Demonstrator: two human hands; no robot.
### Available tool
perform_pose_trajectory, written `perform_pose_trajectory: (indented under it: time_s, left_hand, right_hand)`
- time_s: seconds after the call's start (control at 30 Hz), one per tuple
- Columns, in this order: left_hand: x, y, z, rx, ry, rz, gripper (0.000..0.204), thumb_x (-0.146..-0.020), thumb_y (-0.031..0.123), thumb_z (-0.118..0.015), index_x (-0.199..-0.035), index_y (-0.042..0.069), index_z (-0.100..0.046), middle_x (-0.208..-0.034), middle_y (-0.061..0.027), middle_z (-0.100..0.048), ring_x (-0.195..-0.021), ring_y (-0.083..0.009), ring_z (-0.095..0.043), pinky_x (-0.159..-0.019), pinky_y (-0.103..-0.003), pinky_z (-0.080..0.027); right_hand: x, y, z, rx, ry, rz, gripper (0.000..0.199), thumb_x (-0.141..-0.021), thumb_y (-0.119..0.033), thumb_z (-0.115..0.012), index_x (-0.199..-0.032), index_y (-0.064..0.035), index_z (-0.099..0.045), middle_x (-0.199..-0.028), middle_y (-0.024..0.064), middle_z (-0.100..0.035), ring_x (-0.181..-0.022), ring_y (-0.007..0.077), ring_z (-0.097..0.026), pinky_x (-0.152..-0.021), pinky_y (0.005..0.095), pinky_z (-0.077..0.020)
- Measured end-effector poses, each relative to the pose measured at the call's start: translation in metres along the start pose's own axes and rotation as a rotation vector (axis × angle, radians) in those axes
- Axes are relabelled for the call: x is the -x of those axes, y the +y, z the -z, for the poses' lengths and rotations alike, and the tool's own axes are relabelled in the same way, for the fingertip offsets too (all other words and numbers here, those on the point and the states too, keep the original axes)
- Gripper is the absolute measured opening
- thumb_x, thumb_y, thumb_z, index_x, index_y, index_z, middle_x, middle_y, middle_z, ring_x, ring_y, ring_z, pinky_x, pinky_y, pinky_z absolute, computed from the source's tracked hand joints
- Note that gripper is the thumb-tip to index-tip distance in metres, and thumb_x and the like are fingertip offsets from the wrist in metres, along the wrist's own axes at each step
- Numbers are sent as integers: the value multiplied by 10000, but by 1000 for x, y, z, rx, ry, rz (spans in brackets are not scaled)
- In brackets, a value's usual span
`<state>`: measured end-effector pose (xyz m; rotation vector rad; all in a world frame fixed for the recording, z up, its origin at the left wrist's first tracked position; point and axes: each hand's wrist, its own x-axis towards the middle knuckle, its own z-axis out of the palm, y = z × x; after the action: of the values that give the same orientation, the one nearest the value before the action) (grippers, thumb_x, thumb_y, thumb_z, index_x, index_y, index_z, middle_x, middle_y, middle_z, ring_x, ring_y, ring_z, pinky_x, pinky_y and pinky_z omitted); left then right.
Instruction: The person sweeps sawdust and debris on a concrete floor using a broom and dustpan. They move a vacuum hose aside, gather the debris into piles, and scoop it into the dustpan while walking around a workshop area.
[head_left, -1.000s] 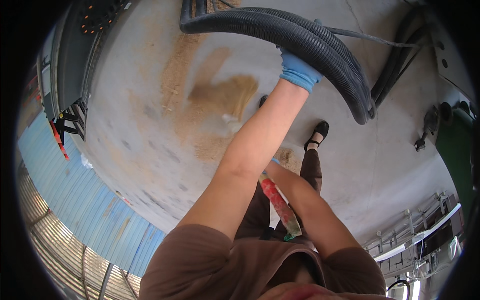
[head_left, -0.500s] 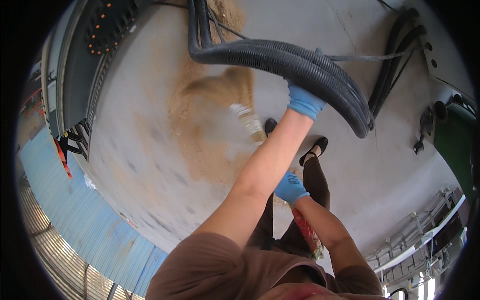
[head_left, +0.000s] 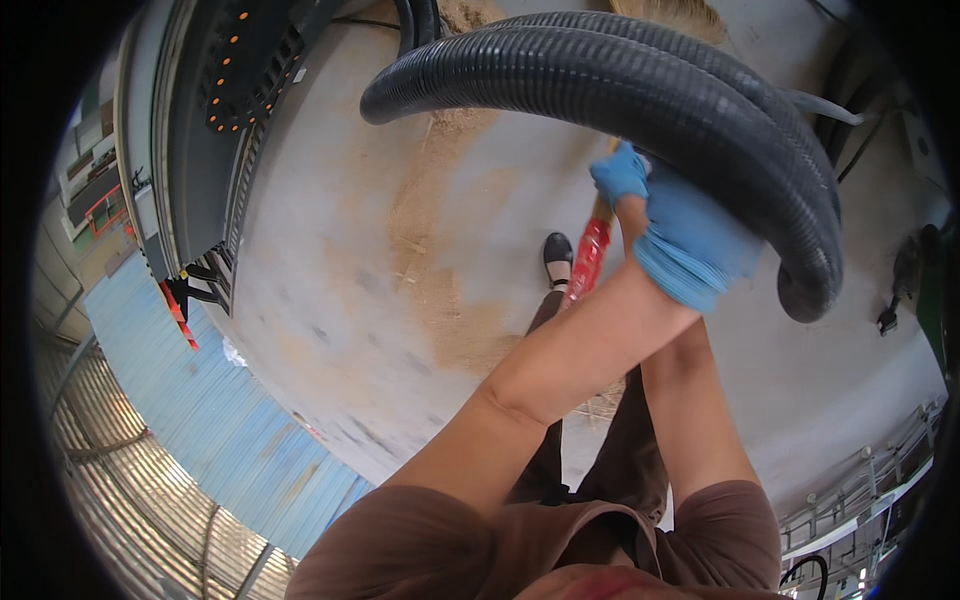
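Observation:
My left hand (head_left: 700,240), in a blue glove, is under a bundle of thick black corrugated hoses (head_left: 600,75) and holds it up; the hoses hide its fingers. Beyond my left forearm, my gloved right hand (head_left: 622,172) is closed around the handle of a broom (head_left: 588,258), whose lower end is wrapped in red. The broom's straw-coloured bristles (head_left: 675,15) show past the hoses at the top edge, and the middle of the broom is hidden behind the hoses.
Brown sawdust (head_left: 430,230) lies in a streak over the grey floor (head_left: 340,220). A dark machine with a cable chain (head_left: 240,80) stands at the left, beside blue boards (head_left: 210,400). Further black hoses hang at the upper right.
The hose bundle has come up nearer with my left hand. My right hand has moved forward, and the broom head has swung from the left, over the sawdust, to beyond the hoses.

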<state>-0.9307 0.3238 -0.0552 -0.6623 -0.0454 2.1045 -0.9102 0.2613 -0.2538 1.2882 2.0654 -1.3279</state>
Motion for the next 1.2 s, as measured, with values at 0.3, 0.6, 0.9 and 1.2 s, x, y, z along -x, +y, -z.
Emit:
perform_pose_trajectory:
  time_s: [0.3, 0.6, 0.9, 1.2]
  left_hand:
    - [18, 40, 49, -827, 33, -158, 402, -990, 363, -452, -1271, 82, -513, -1203, -106, -598, -1164, -241, -544, -1021, -392, -424]
    - [5, 40, 18, -2503, -70, -711, 430, -852, 322, -654, -1197, 72, -595, -1160, -116, -631, -1114, -288, -590, -976, -422, -465]
    - [0, 34, 42, -2094, 53, -558, 422, -874, 320, -619, -1216, 77, -576, -1174, -127, -614, -1138, -291, -566, -1004, -423, -440]
    - [-20, 32, 62, -502, 79, -91, 422, -898, 339, -575, -1230, 79, -562, -1204, -128, -598, -1164, -288, -545, -1027, -422, -419]
  right_hand:
    - [50, -26, -161, 139, -544, 134, 783, -846, -127, -450, -1502, 58, -66, -1116, 337, -620, -1026, 478, -624, -926, 493, -488]
    - [205, -36, -241, 79, -954, 147, 661, -880, -158, -492, -1446, 62, -228, -1200, 292, -595, -1091, 420, -599, -949, 475, -473]
    - [283, 1, -97, -736, -860, 36, 468, -963, -197, -519, -1403, -54, -447, -1398, 187, -508, -1278, 294, -488, -1073, 401, -378]
    - [183, 51, -13, -165, -372, -65, 445, -952, -214, -532, -1376, -82, -508, -1382, 170, -528, -1261, 286, -505, -1063, 404, -388]
